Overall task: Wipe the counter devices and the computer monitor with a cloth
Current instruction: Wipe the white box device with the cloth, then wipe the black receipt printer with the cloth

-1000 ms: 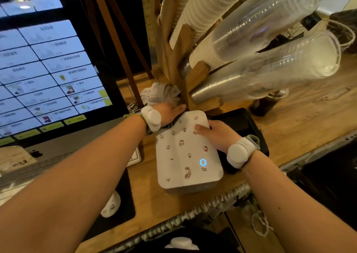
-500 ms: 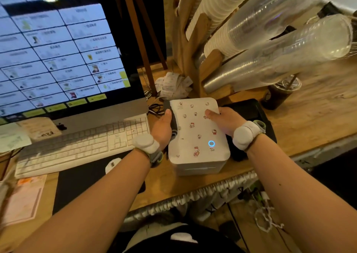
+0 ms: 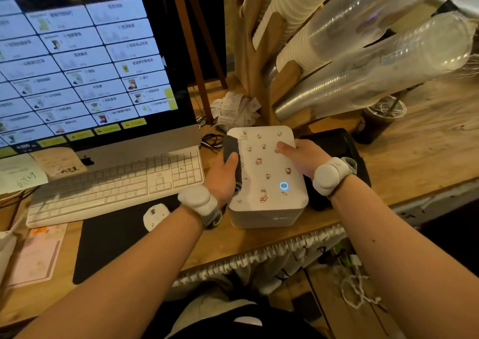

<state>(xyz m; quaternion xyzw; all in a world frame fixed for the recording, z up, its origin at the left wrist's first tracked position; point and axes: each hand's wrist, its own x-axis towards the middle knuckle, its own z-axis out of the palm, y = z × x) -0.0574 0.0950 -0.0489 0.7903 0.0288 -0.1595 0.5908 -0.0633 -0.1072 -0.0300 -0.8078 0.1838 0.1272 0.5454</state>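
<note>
My left hand (image 3: 224, 176) presses the grey cloth (image 3: 231, 149) against the left side of the white sticker-covered printer (image 3: 267, 172), while my right hand (image 3: 302, 157) clamps its right edge, thumb on top. The printer sits on the table (image 3: 414, 147), just right of the keyboard (image 3: 116, 183). I judge the device wipe is underway; next calls for rubbing along that side, with the monitor (image 3: 77, 61) left to wipe.

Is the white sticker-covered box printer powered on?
On: a blue ring light glows on the white sticker-covered box printer's top.
</note>
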